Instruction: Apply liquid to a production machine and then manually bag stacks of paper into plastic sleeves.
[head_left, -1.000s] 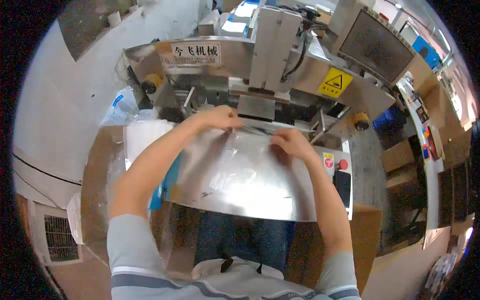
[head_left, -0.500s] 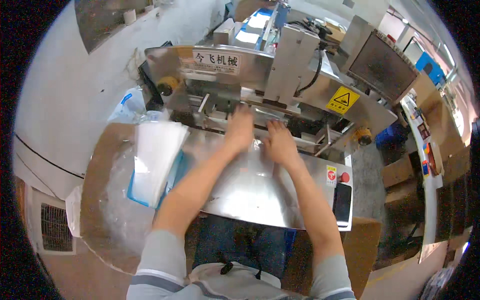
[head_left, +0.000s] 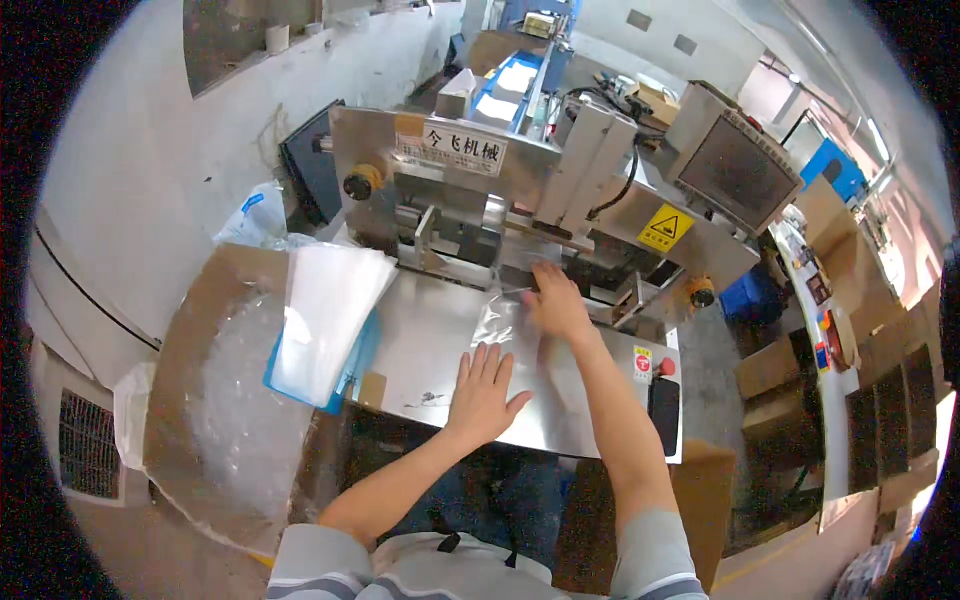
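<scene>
A clear plastic bag (head_left: 493,322) lies on the shiny metal work surface (head_left: 430,372), its far part running to the slot of the machine (head_left: 380,215). My left hand (head_left: 483,395) rests flat just short of the bag's near end, its fingers spread and nothing in them. Farther out, my right hand (head_left: 558,303) lies along the bag's right side with fingers stretched toward the slot. A fanned stack of whitish plastic sleeves (head_left: 328,320) sits in a blue tray (head_left: 350,370) left of my left hand.
Left of the work surface stands an open cardboard box (head_left: 180,370) lined with clear plastic. A red button (head_left: 666,367) and a black phone-like slab (head_left: 664,415) are at the right edge. A monitor (head_left: 740,165) and a yellow warning sign (head_left: 665,227) sit beyond.
My left hand has drawn back from the slot toward me and now lies flat. My right hand stays near the slot, and the bag shows between them. The view has shifted slightly.
</scene>
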